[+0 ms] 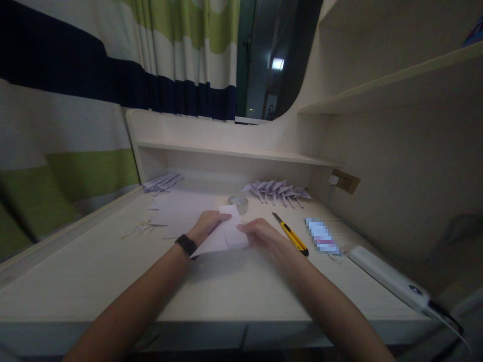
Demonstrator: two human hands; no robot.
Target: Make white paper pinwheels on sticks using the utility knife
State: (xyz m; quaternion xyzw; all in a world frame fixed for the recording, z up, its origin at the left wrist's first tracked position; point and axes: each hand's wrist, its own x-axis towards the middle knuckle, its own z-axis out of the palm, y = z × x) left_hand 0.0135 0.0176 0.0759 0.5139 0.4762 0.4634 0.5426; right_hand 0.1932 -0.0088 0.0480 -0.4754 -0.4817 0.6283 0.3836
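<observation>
Head view: both hands meet over a sheet of white paper (pixel 226 234) near the middle of the pale wooden desk (pixel 94 271). Left hand (pixel 206 224) curls over the sheet's left edge, fingers closed on the paper, thumb side toward the top corner. Right hand (pixel 260 232) pinches the right edge, fingers folded down onto it. A black wristband (pixel 185 245) sits on the left wrist.

Handling, judged from the look — the sheet is thin, very light and limp; it will bend under its own weight and crease permanently wherever it is pressed, and it tears easily. Best taken at the edges or corners with fingertips, flat against the desk for support.

Appearance: white, partly folded, one flap standing up at the far end and a lower corner pointing toward the left wrist. Lighting is dim; finer creases cannot be made out.

Surroundings — a yellow utility knife (pixel 290 235) lies just right of the right hand, blade end away from the person. A roll of clear tape (pixel 238 202) sits just beyond the sheet. A row of folded paper pieces (pixel 277 191) is lined up at the back right, another stack (pixel 162 182) at the back left. Paper scraps (pixel 143 228) lie left of the hands.
</observation>
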